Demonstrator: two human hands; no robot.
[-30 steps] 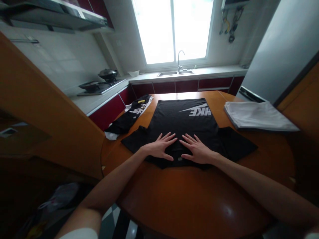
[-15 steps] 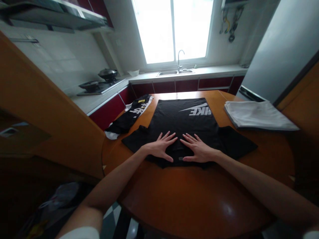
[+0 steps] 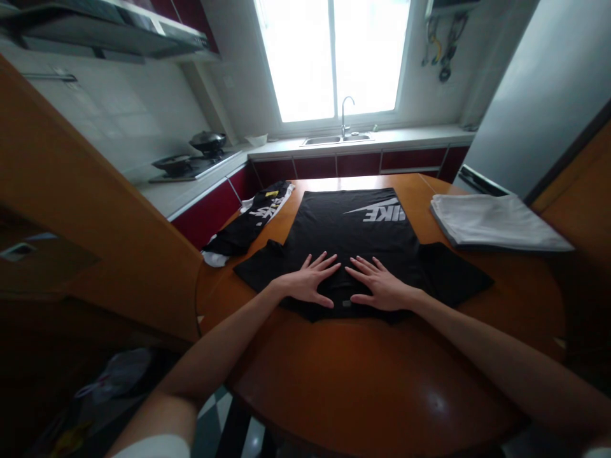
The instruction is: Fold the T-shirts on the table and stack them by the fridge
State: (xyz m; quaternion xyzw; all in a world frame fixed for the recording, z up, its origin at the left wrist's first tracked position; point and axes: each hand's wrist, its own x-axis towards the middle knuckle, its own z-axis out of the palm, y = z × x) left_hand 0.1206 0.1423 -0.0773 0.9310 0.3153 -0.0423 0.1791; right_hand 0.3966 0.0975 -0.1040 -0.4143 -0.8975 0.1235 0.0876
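Observation:
A black T-shirt (image 3: 348,235) lies spread on the wooden table (image 3: 363,381), its collar end toward me and its sleeves out to both sides. White NIKE lettering and part of a swoosh show upside down near its far right edge. My left hand (image 3: 309,281) rests on the shirt left of the collar, fingers spread. To the right, my right hand (image 3: 380,284) lies on the fabric in the same way. A small label shows at the collar between my thumbs. Neither hand grips anything.
Dark garments with white print (image 3: 251,219) lie in a pile at the table's left edge. Folded white cloth (image 3: 496,219) sits at the right. Beyond stand a counter with a sink (image 3: 329,140) and a stove holding two pans (image 3: 207,141). A fridge (image 3: 534,95) is at right.
Almost nothing differs. Both hands stay spread on the shirt, and the shirt keeps its place; the view has shifted very slightly.

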